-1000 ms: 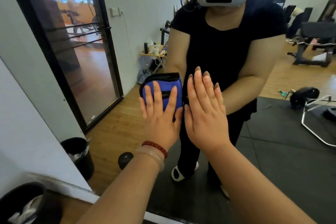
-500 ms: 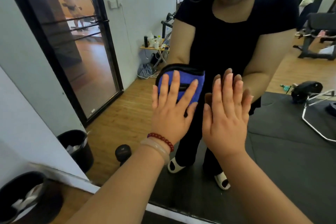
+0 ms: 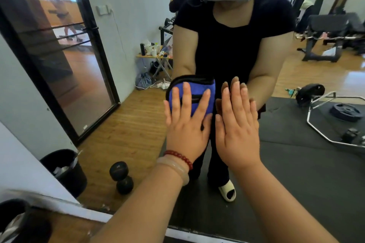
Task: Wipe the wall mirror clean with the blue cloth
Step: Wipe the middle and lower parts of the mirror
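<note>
**Cloth flat on glass, both hands open**

The left hand presses the blue cloth against the mirror with straight, spread fingers. The right hand, just beside it, lies open on bare glass. The cloth looks soft, light and apt to slip under a flat palm. Pinching its black-trimmed top edge should hold better. The mirror's bottom edge runs below the wrists, with broad glass right of the right hand.

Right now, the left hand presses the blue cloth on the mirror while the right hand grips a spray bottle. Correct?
No. In the head view the right hand holds nothing, lying flat on the mirror; the left hand does press the blue cloth.
</note>
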`<state>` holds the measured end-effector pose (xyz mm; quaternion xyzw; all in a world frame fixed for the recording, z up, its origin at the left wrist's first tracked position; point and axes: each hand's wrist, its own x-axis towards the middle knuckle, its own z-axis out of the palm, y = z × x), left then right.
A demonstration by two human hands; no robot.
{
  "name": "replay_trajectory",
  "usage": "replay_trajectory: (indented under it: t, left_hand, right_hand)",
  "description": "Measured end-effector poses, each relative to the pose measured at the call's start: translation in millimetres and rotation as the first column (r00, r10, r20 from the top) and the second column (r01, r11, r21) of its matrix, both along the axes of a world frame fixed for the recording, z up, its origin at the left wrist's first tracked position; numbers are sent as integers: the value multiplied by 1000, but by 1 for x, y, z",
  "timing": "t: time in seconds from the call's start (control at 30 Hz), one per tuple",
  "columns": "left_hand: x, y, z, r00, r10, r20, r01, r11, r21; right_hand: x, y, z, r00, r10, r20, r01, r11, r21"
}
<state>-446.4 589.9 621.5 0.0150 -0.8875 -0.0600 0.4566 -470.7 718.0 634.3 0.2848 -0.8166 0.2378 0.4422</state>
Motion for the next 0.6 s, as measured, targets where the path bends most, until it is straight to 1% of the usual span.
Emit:
replay_trajectory:
  t: [0.03,0.07,0.13,0.17,0.2,0.23,0.27,0.33,0.37,0.43,0.5,0.6]
  left_hand:
    - [2,-2,5,1000,14,-5,-14,1000,28]
    - [3,-3,11,999,45,-18,-43,994,104]
    - [-2,1,25,993,117,-26,-102,938,331]
    - [-5,7,31,991,134,-13,-117,906,407]
    - [-6,13,34,991,134,5,-123,899,421]
    - [-5,19,33,993,114,29,-117,917,381]
    - [-2,22,29,995,79,62,-94,946,309]
    - [10,26,24,991,-11,134,-11,986,165]
    - [16,28,24,986,-62,154,42,991,131]
    - [24,36,32,973,-166,161,142,979,149]
    - [28,47,42,954,-253,162,219,955,200]
    - [33,51,50,940,-302,159,269,942,200]
  right_hand:
    - [-2,8,0,999,27,-21,-27,999,19]
    - [-4,14,-1,998,56,-40,-54,998,36]
    - [-5,22,1,994,99,-38,-97,994,50]
    - [-5,24,2,993,114,-28,-112,993,45]
    - [-3,25,2,992,127,-23,-127,991,35]
    - [-2,25,1,990,138,-24,-138,990,22]
    - [-2,28,-1,990,141,-27,-141,990,11]
    - [-4,35,-8,993,113,-29,-113,994,1]
    - [-4,40,-12,996,85,-34,-85,996,9]
    - [-1,45,-24,996,42,-80,-36,997,67]
    - [2,45,-32,992,44,-115,-28,990,140]
    - [-1,41,-29,994,-17,-104,34,986,162]
